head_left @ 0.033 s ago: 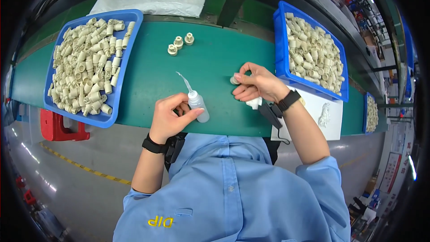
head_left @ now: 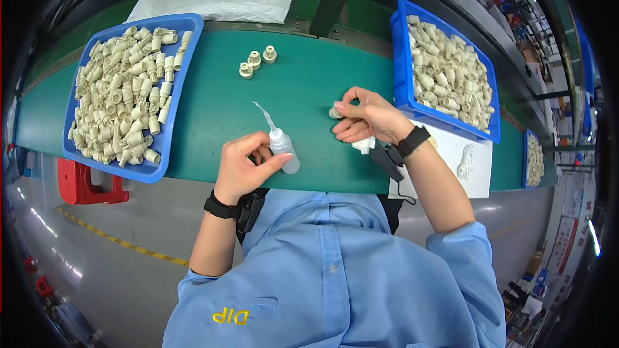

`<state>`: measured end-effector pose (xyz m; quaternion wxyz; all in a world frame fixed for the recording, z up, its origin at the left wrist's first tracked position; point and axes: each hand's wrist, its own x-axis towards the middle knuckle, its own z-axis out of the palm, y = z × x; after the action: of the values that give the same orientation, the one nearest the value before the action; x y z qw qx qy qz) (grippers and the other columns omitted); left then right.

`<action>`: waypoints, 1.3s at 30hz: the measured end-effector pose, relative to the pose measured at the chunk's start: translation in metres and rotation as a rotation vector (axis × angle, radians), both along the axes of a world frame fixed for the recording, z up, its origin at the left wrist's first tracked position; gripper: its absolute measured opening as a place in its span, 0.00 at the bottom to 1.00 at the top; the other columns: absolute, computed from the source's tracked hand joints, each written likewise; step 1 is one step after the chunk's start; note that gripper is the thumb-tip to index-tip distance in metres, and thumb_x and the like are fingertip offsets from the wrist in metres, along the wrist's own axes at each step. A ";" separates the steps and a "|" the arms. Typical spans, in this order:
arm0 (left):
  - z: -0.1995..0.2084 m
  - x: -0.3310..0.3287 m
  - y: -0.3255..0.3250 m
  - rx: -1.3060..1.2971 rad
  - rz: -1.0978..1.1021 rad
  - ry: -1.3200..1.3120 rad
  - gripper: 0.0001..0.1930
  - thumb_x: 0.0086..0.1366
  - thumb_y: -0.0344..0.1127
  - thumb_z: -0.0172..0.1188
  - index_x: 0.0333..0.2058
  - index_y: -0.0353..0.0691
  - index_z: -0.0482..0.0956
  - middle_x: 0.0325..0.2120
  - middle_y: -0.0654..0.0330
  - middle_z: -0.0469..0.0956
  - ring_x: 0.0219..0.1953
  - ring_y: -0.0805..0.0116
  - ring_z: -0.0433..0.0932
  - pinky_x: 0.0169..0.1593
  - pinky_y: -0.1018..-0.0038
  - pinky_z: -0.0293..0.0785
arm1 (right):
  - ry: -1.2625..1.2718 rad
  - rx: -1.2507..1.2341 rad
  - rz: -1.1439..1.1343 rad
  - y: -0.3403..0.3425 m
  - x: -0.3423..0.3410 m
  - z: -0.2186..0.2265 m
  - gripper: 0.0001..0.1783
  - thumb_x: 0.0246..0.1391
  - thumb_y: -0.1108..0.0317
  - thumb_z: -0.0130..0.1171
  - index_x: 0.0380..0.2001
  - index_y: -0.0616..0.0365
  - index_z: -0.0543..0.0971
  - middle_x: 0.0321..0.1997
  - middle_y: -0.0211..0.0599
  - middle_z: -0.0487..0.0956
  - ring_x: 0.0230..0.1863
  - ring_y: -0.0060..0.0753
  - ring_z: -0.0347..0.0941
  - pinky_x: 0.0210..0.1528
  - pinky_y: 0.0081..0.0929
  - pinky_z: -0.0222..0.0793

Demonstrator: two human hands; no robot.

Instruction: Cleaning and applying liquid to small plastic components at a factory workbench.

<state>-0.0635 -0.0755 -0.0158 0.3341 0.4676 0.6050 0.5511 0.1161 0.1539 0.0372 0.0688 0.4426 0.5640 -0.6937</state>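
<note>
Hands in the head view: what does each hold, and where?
Left hand grips a small squeeze bottle around its body. Right hand pinches a small cream part at its fingertips.

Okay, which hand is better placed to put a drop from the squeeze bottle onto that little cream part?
Left, probably. The left hand already grips the squeeze bottle, nozzle angled up over the belt. The right hand pinches the cream part beside it.

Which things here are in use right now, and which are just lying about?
In use:
left hand holding the squeeze bottle
right hand holding a small beige part

Lying about:
three beige parts
left blue tray
right blue tray
red stool
</note>
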 end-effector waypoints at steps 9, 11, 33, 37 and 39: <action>-0.002 0.002 0.005 0.024 0.032 0.027 0.10 0.55 0.30 0.70 0.31 0.31 0.79 0.21 0.65 0.78 0.21 0.83 0.73 0.25 0.84 0.67 | 0.082 -0.092 -0.056 0.000 0.001 -0.004 0.21 0.58 0.57 0.63 0.43 0.62 0.71 0.37 0.53 0.80 0.34 0.39 0.83 0.35 0.29 0.83; -0.005 0.002 0.004 0.002 0.020 0.034 0.09 0.56 0.29 0.69 0.32 0.31 0.79 0.22 0.64 0.79 0.22 0.82 0.75 0.26 0.85 0.69 | 0.103 -0.092 -0.067 -0.003 0.002 -0.007 0.21 0.58 0.57 0.63 0.42 0.63 0.72 0.37 0.53 0.80 0.35 0.39 0.83 0.35 0.28 0.83; -0.003 0.001 0.001 0.030 0.037 0.047 0.10 0.55 0.31 0.71 0.28 0.32 0.78 0.19 0.64 0.77 0.20 0.82 0.73 0.24 0.83 0.66 | 0.242 0.094 -0.122 -0.009 -0.010 0.000 0.22 0.60 0.56 0.60 0.38 0.71 0.74 0.32 0.55 0.81 0.31 0.37 0.83 0.33 0.25 0.82; 0.000 -0.001 0.001 0.018 0.017 0.092 0.10 0.55 0.29 0.70 0.30 0.31 0.78 0.21 0.63 0.78 0.22 0.81 0.74 0.26 0.83 0.68 | 0.349 0.184 -0.156 0.012 -0.054 0.004 0.23 0.62 0.53 0.57 0.40 0.67 0.75 0.30 0.48 0.81 0.29 0.34 0.82 0.29 0.21 0.80; 0.001 -0.003 0.004 0.002 -0.010 0.122 0.09 0.56 0.28 0.69 0.32 0.31 0.78 0.23 0.62 0.79 0.23 0.80 0.76 0.27 0.83 0.70 | 0.335 0.207 -0.107 0.025 -0.081 -0.002 0.23 0.63 0.52 0.56 0.40 0.67 0.76 0.30 0.48 0.81 0.28 0.33 0.82 0.28 0.22 0.80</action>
<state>-0.0660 -0.0710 -0.0145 0.2988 0.5036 0.6214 0.5206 0.0354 0.1793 0.0356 -0.1087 0.3552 0.6118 -0.6984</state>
